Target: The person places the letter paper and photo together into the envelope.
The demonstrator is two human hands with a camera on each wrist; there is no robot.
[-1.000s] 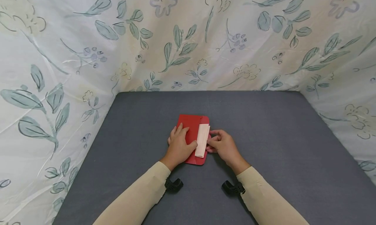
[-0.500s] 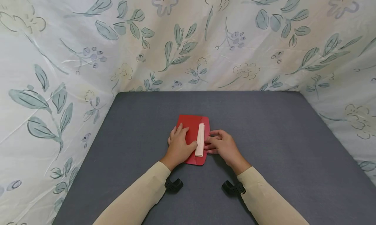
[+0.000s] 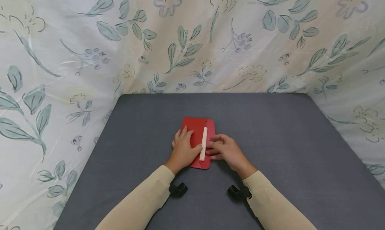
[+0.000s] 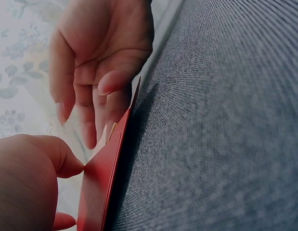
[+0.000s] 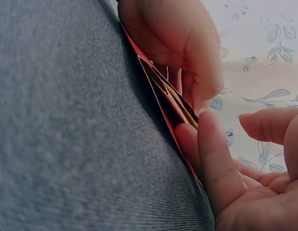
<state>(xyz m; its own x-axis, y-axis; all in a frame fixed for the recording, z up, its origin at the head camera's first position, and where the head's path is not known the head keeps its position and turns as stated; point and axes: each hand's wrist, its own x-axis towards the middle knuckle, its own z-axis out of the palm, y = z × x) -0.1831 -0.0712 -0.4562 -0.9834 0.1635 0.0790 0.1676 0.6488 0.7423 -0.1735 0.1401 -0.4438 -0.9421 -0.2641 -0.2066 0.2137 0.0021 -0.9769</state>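
Observation:
A red envelope (image 3: 197, 123) lies on the grey surface, its flap side toward the right. From its right-hand opening a narrow pale folded paper (image 3: 203, 145) sticks out. My left hand (image 3: 181, 150) rests spread on the envelope, thumb tip at the opening's edge. On the right, the fingers of my right hand (image 3: 228, 151) reach over the flap and touch the paper's outer edge. The right wrist view shows the right thumb free in the air and the envelope's mouth (image 5: 161, 86) gaping. In the left wrist view the paper (image 4: 101, 142) pokes out beyond the left thumb.
The grey cloth-covered table (image 3: 270, 130) spreads around the envelope. A floral curtain (image 3: 192, 39) encloses the back and both sides. Black wrist mounts (image 3: 178, 189) sit at both cuffs, close above the table.
The paper has slid left into the envelope, its visible strip shrinking from broad to narrow. My right fingers have moved left with it. The left hand has stayed in place.

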